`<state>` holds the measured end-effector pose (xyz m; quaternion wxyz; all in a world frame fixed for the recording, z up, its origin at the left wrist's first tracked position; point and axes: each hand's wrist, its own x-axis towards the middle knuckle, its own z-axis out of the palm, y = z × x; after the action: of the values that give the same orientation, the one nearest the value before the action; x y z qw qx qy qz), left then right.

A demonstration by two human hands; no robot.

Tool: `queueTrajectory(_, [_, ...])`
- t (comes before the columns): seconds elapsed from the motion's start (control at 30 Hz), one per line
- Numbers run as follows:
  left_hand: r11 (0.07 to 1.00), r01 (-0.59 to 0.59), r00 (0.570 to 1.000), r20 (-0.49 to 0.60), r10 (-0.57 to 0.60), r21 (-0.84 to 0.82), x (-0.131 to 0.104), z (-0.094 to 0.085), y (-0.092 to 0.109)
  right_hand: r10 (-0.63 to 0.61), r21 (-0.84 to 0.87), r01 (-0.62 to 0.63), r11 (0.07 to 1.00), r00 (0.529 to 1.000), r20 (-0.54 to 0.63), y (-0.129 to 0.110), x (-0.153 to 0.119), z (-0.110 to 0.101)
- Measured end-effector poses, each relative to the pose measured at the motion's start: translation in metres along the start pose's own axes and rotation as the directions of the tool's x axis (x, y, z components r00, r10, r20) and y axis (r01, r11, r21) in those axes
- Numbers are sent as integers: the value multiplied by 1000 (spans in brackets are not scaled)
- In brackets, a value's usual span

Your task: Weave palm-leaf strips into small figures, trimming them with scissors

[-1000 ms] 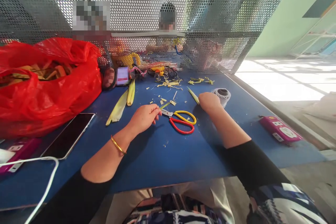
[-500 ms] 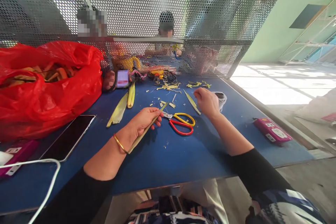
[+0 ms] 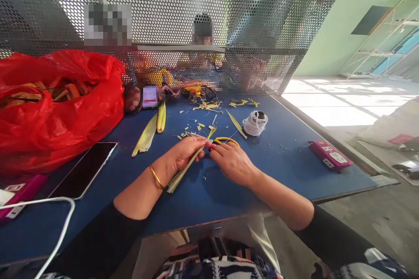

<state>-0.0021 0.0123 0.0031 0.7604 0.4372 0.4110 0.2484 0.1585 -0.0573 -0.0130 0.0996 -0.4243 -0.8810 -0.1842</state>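
My left hand is closed around a folded strip of pale green corn husk, which slants from its fingertips down past the wrist. Beside it, my right hand has its fingers pinched together near the husk's upper end. A thin white thread runs toward this hand from the side of the thread spool. Under and behind both hands lie scissors with a yellow handle; the hands cover much of them. Husk scraps are strewn just beyond, and a single husk strip lies left of the spool.
On the left stand a red plastic bag of husks and a dark-screened phone. Two husks lie beside them. A magenta box sits at right. Perforated metal panel closes the back; people sit behind it.
My right hand has moved left and toward me, from beside the spool to the husk in my left hand. The spool is now uncovered, while the scissors are partly hidden.
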Motion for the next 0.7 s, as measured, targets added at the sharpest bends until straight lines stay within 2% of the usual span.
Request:
queueTrajectory(0.13, [991, 118, 979, 175, -106, -60, 1, 1, -5, -142, -22, 141, 990, 987, -71, -13, -1, 4])
queueTrajectory(0.2, [978, 186, 961, 226, -162, -92, 3, 1, -7, -186, -44, 182, 982, 979, -86, -18, -2, 6])
queueTrajectory(0.27, [964, 231, 959, 201, -202, -132, 5, 0, -8, -228, -36, 226, 973, 970, -82, -20, -3, 5])
queueTrajectory(0.33, [955, 240, 967, 126, -219, -176, 6, -1, -7, -243, 26, 245, 969, 967, -77, -13, -6, 1])
queueTrajectory(0.4, [955, 206, 979, 54, -199, -212, 6, -2, -6, -114, 98, 123, 988, 990, -88, 4, -8, -7])
queueTrajectory(0.43, [957, 183, 983, 26, -182, -224, 6, -3, -4, 88, 107, -77, 991, 991, -100, 16, -9, -12])
queueTrajectory(0.47, [959, 164, 986, 3, -168, -231, 5, -4, -3, 340, 86, -331, 940, 931, -131, 30, -9, -16])
queueTrajectory(0.5, [960, 148, 988, -15, -155, -237, 5, -4, -1, 561, 46, -561, 826, 813, -153, 45, -8, -21])
queueTrajectory(0.53, [961, 138, 988, -30, -150, -240, 4, -5, 0, 704, 0, -711, 703, 696, -140, 60, -7, -24])
queueTrajectory(0.57, [960, 137, 988, -42, -152, -242, 3, -6, 2, 792, -45, -796, 604, 605, -84, 73, -6, -26])
queueTrajectory(0.63, [960, 136, 985, -67, -157, -245, 3, -6, 4, 881, -111, -874, 474, 469, 68, 94, -4, -26])
queueTrajectory(0.7, [961, 129, 985, -84, -154, -246, 3, -6, 5, 888, -125, -884, 450, 428, 168, 108, -5, -24])
